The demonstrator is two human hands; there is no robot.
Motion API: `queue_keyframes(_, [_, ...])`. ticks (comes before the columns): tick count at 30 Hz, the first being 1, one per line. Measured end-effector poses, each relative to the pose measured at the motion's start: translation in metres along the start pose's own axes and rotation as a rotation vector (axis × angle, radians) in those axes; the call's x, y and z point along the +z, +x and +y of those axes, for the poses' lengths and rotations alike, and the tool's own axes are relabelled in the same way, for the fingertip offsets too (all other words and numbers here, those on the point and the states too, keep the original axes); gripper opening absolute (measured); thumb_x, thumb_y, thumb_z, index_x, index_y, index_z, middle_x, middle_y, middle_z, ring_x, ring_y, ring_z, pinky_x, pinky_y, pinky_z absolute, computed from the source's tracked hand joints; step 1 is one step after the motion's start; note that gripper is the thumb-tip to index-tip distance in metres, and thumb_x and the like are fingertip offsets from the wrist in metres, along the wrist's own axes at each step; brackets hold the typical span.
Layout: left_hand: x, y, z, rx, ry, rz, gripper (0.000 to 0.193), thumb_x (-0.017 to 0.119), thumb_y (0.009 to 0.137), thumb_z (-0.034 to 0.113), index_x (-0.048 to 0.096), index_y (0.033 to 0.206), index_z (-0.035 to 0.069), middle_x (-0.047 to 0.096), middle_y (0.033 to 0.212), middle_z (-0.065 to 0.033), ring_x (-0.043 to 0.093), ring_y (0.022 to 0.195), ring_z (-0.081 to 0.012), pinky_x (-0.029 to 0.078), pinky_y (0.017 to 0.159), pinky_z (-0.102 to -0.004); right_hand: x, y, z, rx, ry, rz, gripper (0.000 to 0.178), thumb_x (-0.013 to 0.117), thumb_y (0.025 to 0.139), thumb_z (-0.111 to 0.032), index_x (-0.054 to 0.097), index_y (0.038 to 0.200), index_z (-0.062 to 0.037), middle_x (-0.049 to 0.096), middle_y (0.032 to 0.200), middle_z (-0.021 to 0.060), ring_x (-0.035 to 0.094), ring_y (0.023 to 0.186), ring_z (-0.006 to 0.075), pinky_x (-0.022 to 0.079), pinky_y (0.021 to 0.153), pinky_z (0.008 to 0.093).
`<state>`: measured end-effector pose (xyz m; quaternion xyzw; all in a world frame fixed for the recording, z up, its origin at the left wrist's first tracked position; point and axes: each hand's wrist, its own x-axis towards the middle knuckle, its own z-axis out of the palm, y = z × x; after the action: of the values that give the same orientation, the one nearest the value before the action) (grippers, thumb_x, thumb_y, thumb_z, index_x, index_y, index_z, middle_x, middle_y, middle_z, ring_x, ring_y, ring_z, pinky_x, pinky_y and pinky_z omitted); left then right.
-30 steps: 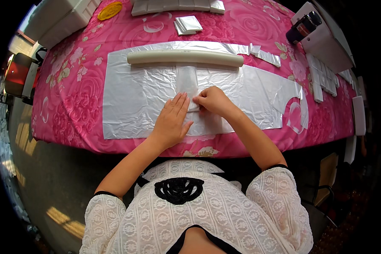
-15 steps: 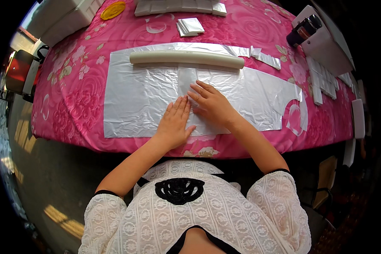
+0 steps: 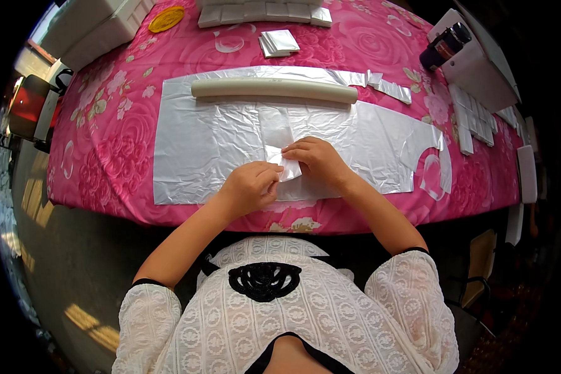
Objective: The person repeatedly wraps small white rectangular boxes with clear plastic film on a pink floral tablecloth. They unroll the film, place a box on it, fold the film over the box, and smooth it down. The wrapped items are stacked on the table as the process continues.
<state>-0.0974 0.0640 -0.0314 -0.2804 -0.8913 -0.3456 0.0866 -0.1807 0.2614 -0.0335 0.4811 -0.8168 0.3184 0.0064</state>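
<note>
Head view: a small folded piece of silver foil (image 3: 287, 163) is held between the two hands at the near edge of a large silver foil sheet (image 3: 206, 149). The left hand (image 3: 250, 187) is curled, its fingertips pinched on the left corner of the piece, which is lifted slightly off the sheet. The right hand (image 3: 318, 163) is laid over the right part of the piece, fingers bent and pressed down on it, with the fingertips meeting those of the left hand. How tightly the piece is gripped under the right palm cannot be told.

Just beyond the hands, a paler strip of foil (image 3: 275, 128) runs away from the piece toward a long cream-coloured roll (image 3: 274, 90), which lies crosswise on the far edge of the sheet. The sheet is spread flat on the surface, covered with a pink flowered cloth (image 3: 100, 156). To the right of the right hand, the sheet ends in a cut, curved edge (image 3: 433, 168).

Farther beyond the roll, a small stack of folded silver squares (image 3: 279, 42) is seen, and beyond that a row of pale blocks (image 3: 262, 11). Far to the left of the left hand, a yellow disc (image 3: 166, 19) lies near white boxes (image 3: 100, 28). Far right of the right hand, a dark bottle (image 3: 445, 45) rests on a white box (image 3: 480, 71).
</note>
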Motion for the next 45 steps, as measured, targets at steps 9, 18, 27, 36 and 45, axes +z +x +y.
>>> queue_keyframes(9, [0.001,-0.018,0.008,-0.189,-0.113,0.072,0.040,0.064,0.074,0.013,0.051,0.110,0.001,0.063,0.093,-0.0155,0.062,0.083,-0.0271,0.048,0.071,-0.0349,0.006,-0.018,-0.019,0.331,0.220,0.038,0.014,0.060,0.074,-0.004,0.065,0.087,-0.0051,0.064,0.079,0.0062,0.058,0.070,0.0242,0.047,0.065,0.0306])
queue_keyframes(18, [-0.001,0.022,-0.011,-0.808,-0.368,0.130,0.061,0.064,0.076,0.015,0.037,0.126,-0.010,0.063,0.067,-0.0123,0.062,0.059,-0.0207,0.048,0.061,-0.0286,-0.004,0.024,-0.001,0.866,0.401,-0.200,0.030,0.057,0.080,-0.026,0.067,0.074,0.0012,0.060,0.057,0.0104,0.059,0.052,0.0188,0.046,0.055,0.0307])
queue_keyframes(27, [0.011,0.017,-0.006,-0.123,0.151,0.149,0.057,0.066,0.072,0.012,0.043,0.123,-0.003,0.053,0.110,-0.0161,0.053,0.101,-0.0285,0.043,0.086,-0.0371,-0.011,0.039,0.012,1.075,0.647,-0.332,0.031,0.061,0.080,-0.029,0.058,0.061,-0.0038,0.056,0.055,0.0050,0.054,0.048,0.0112,0.037,0.044,0.0243])
queue_keyframes(36, [0.036,0.033,-0.009,-0.293,0.343,-0.116,0.099,0.061,0.070,0.052,0.018,0.134,-0.010,0.019,0.141,-0.0260,0.015,0.134,-0.0352,0.011,0.108,-0.0451,-0.009,0.039,0.009,1.120,0.676,-0.253,0.024,0.062,0.076,-0.019,0.060,0.061,-0.0002,0.057,0.053,0.0076,0.058,0.048,0.0151,0.040,0.042,0.0254])
queue_keyframes(45, [0.034,0.031,-0.011,-0.304,0.344,-0.179,0.111,0.058,0.067,0.061,0.008,0.136,-0.011,0.010,0.143,-0.0257,0.005,0.136,-0.0340,0.004,0.110,-0.0433,-0.024,0.023,-0.026,0.773,-0.125,-0.258,0.024,0.073,0.062,-0.021,0.062,0.068,-0.0016,0.062,0.065,0.0126,0.062,0.065,0.0257,0.048,0.058,0.0338])
